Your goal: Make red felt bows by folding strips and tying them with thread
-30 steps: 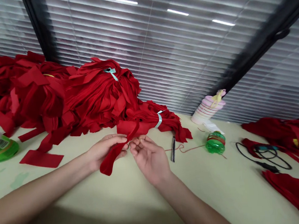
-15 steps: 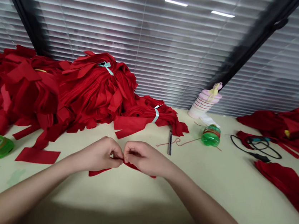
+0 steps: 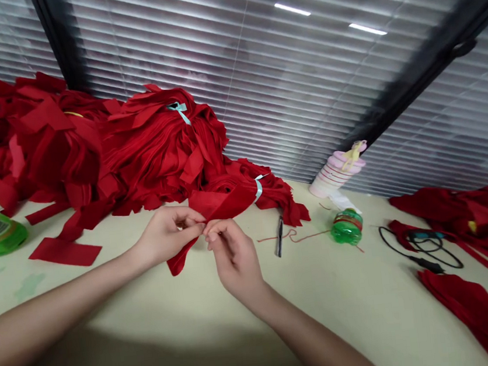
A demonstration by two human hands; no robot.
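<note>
Red felt strip point(image 3: 190, 249) pinched at the fingertips of left hand point(image 3: 168, 235), with right hand point(image 3: 233, 260) closed on it at the same spot. Hands together, wrists apart, forearms angled in from the bottom corners. Strip sits just above the table, soft and matte, one end hanging loose, the wider part lying toward the bundle point(image 3: 245, 197).

Behind it, a big heap of felt strips point(image 3: 156, 152) with pale blue ties point(image 3: 259, 188). Cream table point(image 3: 351, 312) also has a loose felt rectangle point(image 3: 64, 251), black pen point(image 3: 279, 236), red thread point(image 3: 294, 236), green plastic bottle point(image 3: 346, 227) and black cable point(image 3: 414, 251). Window blinds point(image 3: 303, 82) behind the table.
</note>
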